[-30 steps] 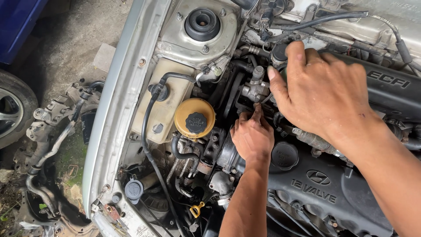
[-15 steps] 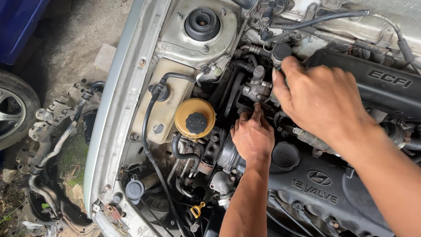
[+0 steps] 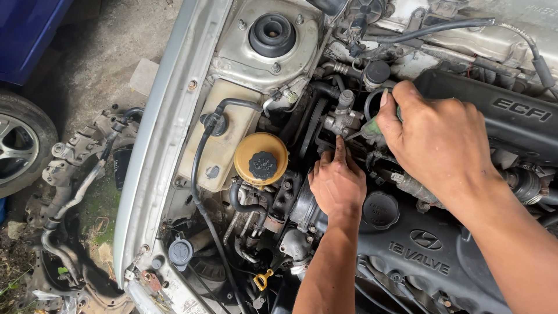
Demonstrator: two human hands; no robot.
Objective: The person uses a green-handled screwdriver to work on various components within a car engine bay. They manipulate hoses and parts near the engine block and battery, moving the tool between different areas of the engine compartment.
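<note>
I look down into an open car engine bay. My left hand (image 3: 336,185) rises from the bottom, fingers curled and index finger stretched out, its tip touching just below a small metal valve fitting (image 3: 343,119). My right hand (image 3: 437,138) comes in from the right above the black engine cover (image 3: 442,256). It grips a green-handled screwdriver (image 3: 372,128), whose thin shaft points left toward the fitting and my left fingertip. The tool's tip is hard to make out.
A yellow reservoir with a black cap (image 3: 261,158) sits left of my hands, beside a cream tank (image 3: 218,151). The strut mount (image 3: 272,34) is above, an oil filler cap (image 3: 381,209) below. Loose car parts (image 3: 75,174) and a wheel (image 3: 20,145) lie outside the fender.
My right hand has slid a little down and back from the fitting, so the green handle now shows. My left hand stays in place with its finger on the same spot.
</note>
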